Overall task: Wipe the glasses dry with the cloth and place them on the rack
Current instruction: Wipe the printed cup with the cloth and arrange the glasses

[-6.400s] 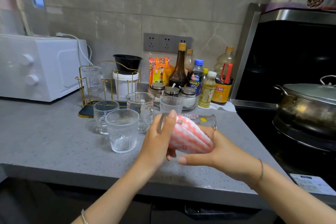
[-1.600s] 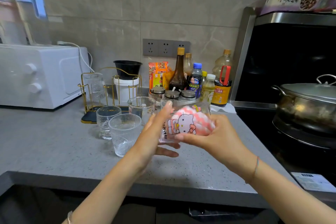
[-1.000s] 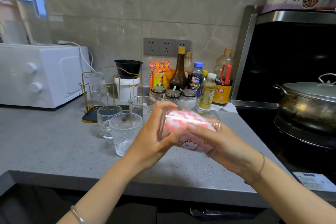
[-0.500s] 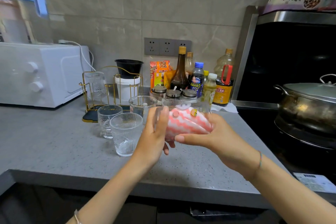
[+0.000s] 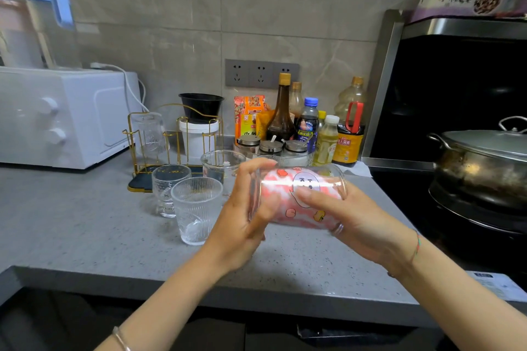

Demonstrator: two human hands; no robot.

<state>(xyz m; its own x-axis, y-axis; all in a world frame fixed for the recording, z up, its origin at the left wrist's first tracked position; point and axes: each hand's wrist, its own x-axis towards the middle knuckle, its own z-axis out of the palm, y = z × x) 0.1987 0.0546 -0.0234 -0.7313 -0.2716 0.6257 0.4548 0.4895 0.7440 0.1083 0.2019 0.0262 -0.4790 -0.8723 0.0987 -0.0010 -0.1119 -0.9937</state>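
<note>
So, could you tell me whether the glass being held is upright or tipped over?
Tipped on its side: the glass lies roughly horizontal between both hands, with the cloth stuffed inside.

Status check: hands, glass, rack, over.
Left hand on base of the glass, right hand around it. Pink cloth stuffed inside. Gold rack holds one glass; three wait in front.

a clear smooth glass tumbler [image 5: 299, 196] is stuffed with a soft pink-and-white printed cloth [image 5: 296, 194]. a ribbed clear glass cup [image 5: 196, 208] stands on the matt speckled grey stone counter [image 5: 71, 222]. the thin wire rack [image 5: 174, 145] is shiny gold metal, the lidded pot [image 5: 484, 162] dull steel.
</note>
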